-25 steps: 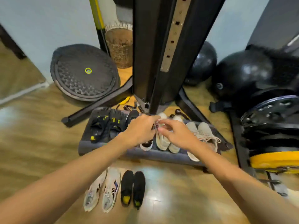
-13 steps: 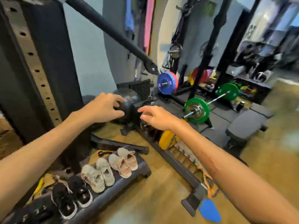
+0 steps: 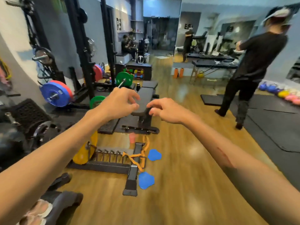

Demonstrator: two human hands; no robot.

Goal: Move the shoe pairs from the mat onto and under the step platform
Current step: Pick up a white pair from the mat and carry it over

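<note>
Both my arms reach out in front of me over the gym floor. My left hand [image 3: 120,103] hangs in the air with loosely curled fingers and holds nothing. My right hand [image 3: 164,110] is beside it, also empty, fingers relaxed. At the bottom left corner only the end of the dark step platform [image 3: 65,202] shows, with a beige shoe [image 3: 38,211] lying on it, blurred. The mat and the other shoe pairs are out of view.
A plate rack [image 3: 112,161] with a yellow plate [image 3: 85,148] and orange straps stands ahead on the wooden floor, two blue pads [image 3: 146,180] beside it. A black bench [image 3: 144,103] lies beyond. A person in black [image 3: 248,69] stands at the right on dark matting.
My head has turned right and up, away from the platform toward the room. Both hands left the shoes on the platform and now hover empty. Most shoes slid out of view.
</note>
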